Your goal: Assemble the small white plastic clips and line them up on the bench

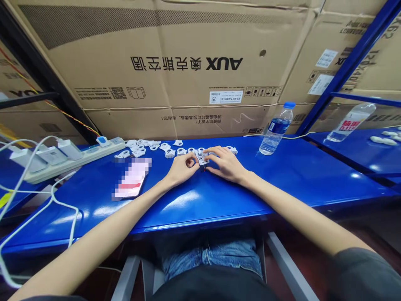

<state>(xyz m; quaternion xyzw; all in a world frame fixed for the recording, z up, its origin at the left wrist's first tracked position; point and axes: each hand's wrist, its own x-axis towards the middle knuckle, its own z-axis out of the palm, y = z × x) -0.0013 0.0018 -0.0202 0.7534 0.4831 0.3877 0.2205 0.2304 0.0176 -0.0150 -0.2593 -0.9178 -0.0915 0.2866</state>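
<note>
Between my hands is a small white plastic part with a ring-shaped top, just above the blue table. My left hand pinches it from the left, thumb and forefinger pressed together at its edge. From the other side my right hand closes on it with bent fingers and thumb. A tiny dark piece with a red spot shows at its lower edge, too small to name. Right behind my hands lie several similar white parts, one of them beyond my right fingers. My fingers partly hide the held part.
A phone lies left of my left arm. White cables and chargers run from a power strip at the far left. A water bottle stands at the right; another bottle is farther right. Cardboard boxes wall off the back.
</note>
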